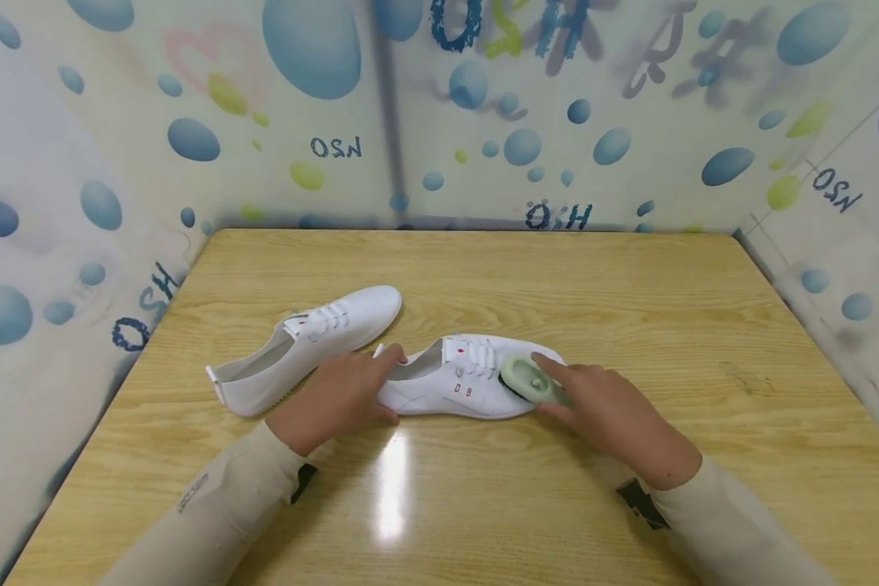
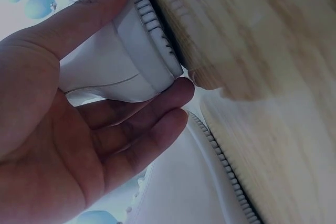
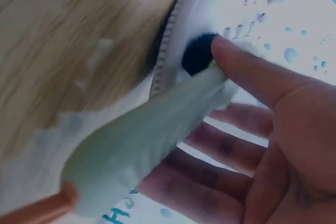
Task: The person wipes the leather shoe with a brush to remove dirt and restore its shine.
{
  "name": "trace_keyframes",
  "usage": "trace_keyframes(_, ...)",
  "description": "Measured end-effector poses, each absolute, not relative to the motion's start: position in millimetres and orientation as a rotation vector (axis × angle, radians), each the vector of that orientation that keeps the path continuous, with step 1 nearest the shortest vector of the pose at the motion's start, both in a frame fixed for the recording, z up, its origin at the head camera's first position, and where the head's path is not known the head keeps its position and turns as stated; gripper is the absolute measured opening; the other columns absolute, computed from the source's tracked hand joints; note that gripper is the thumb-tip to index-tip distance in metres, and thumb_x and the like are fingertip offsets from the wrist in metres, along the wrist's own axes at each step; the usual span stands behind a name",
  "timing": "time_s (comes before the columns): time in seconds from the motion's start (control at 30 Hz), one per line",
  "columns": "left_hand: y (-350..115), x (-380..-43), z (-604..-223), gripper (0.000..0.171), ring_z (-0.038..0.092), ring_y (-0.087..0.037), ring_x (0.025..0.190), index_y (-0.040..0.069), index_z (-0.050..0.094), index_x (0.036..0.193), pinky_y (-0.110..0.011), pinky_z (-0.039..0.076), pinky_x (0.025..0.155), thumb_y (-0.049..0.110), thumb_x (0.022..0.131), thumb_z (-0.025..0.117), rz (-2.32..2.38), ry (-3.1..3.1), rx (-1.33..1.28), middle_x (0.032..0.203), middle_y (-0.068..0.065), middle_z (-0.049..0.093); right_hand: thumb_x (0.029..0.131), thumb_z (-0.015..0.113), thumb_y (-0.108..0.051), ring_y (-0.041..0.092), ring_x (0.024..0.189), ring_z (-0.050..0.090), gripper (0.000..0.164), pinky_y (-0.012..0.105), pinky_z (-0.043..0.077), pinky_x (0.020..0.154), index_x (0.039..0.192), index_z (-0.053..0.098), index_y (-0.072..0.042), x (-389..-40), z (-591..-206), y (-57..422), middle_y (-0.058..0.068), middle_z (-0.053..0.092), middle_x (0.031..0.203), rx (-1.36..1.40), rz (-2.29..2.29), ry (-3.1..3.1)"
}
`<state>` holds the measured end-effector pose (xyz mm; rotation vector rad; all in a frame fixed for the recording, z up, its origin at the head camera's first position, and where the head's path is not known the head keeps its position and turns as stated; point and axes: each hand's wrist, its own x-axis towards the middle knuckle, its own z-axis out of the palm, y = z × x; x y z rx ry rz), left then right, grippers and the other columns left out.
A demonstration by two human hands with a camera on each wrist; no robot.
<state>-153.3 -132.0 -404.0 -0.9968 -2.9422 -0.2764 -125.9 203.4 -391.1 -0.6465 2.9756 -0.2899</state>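
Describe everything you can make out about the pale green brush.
The pale green brush looks plastic, with a rounded head recessed on top, dark bristles beneath, and a smooth handle. A brownish-orange strip, perhaps a hanging cord, extends from the handle's end. Held by the right hand, the brush sits slantwise, bristles down against the front upper of the lettered white lace-up shoe, just ahead of its laces.

walls point(image 1: 417, 114): pale, blue and yellow-green spots point(image 1: 312, 45), mirrored lettering point(image 1: 335, 147) | table point(image 1: 593, 281): wood-grained | glare point(image 1: 391, 492): white streak

Booth-like workspace, wood-grain tabletop point(image 1: 630, 285), enclosing walls point(image 1: 417, 114) printed with blue bubbles point(image 1: 311, 45)
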Motion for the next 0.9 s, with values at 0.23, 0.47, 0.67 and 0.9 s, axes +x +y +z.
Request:
trace_keyframes(0.23,-132,-153,-405,0.07,0.068,-0.025,0.074,0.011,0.054,0.116,-0.038,0.053,0.061,0.033,0.063,0.094,-0.274,-2.948,-0.982,0.084,-0.008,0.07,0.091,0.074,-0.034,0.022,0.082,0.07,0.063,0.04,0.054,0.069,0.142,0.053,-0.004,-133,-387,215,0.015,0.074,0.098,-0.521,-0.291,2.984)
trace_keyframes(0.47,-132,-154,-405,0.071,0.069,-0.024,0.076,0.011,0.054,0.117,-0.038,0.054,0.063,0.034,0.063,0.094,-0.272,-2.962,-0.974,0.085,-0.007,0.07,0.09,0.074,-0.035,0.011,0.068,0.051,0.061,0.032,0.042,0.062,0.141,0.056,-0.006,-129,-379,221,-0.001,0.066,0.08,-0.531,-0.29,2.864)
trace_keyframes(0.67,-131,-155,-406,0.071,0.068,-0.025,0.075,0.011,0.054,0.117,-0.038,0.053,0.061,0.034,0.063,0.094,-0.272,-2.96,-0.978,0.084,-0.008,0.07,0.088,0.076,-0.036,0.02,0.088,0.068,0.061,0.041,0.054,0.07,0.142,0.057,-0.014,-126,-384,212,0.008,0.074,0.104,-0.593,-0.282,2.904)
trace_keyframes(0.9,-132,-155,-406,0.071,0.068,-0.025,0.074,0.011,0.054,0.116,-0.038,0.052,0.061,0.034,0.063,0.094,-0.257,-2.954,-0.986,0.082,-0.007,0.068,0.088,0.076,-0.037,0.023,0.079,0.069,0.067,0.038,0.052,0.059,0.145,0.052,-0.012,-133,-394,210,0.016,0.074,0.1,-0.499,-0.309,3.024)
